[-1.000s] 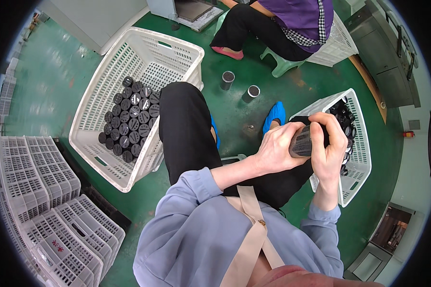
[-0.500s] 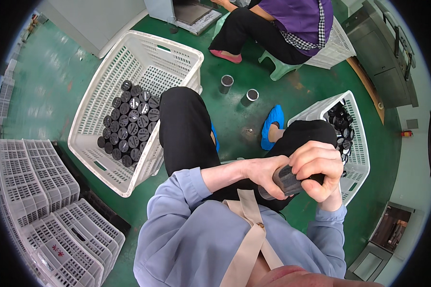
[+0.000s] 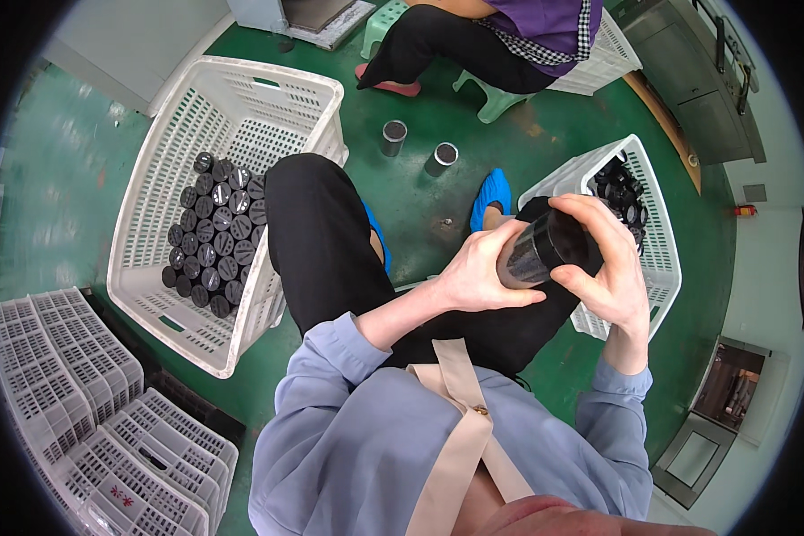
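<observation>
Above my lap I hold a clear jar with dark contents and a black lid [image 3: 558, 239]. My left hand [image 3: 481, 268] wraps round the jar's lower side, thumb and fingers closed on it. My right hand [image 3: 612, 268] curves over the lid end, its thumb and fingers touching the rim. Beyond my knees, two jars with dark contents, one [image 3: 394, 134] and another [image 3: 442, 155], stand upright on the floor without black lids. The white crate [image 3: 643, 304] by my right leg holds many loose black lids [image 3: 621, 192].
A large white crate [image 3: 121, 259] at my left holds rows of black-lidded jars [image 3: 219, 214]. Stacked white crates [image 3: 107, 420] stand nearer on that side. A co-worker [image 3: 456, 49] sits ahead on a green stool [image 3: 491, 96]. A grey metal cabinet [image 3: 701, 98] is at the far right.
The jar has come up and its black lid end now shows more plainly. My right hand has opened from a tight grip over it to a wider hold. The view has shifted slightly.
</observation>
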The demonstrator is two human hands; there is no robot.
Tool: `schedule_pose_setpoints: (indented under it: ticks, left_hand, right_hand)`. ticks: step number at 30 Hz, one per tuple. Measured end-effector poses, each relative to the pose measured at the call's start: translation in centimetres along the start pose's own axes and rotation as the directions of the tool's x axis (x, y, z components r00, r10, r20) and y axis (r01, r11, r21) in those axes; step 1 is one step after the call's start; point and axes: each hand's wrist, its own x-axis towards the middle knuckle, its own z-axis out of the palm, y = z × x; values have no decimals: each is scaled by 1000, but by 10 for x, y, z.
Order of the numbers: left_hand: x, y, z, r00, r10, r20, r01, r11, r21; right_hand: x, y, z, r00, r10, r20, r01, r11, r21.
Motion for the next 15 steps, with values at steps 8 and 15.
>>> schedule_pose_setpoints:
  ticks: [8, 15]
  left_hand:
    - [-6, -17, 4, 995, 47, -87, -43, 998, 56]
    - [-7, -26, -2, 992, 48, -120, -36, 994, 101]
  right_hand:
    - [7, -4, 7, 998, -1, 61, -1, 999, 38]
    - [11, -4, 15, 997, 39, -59, -51, 974, -222]
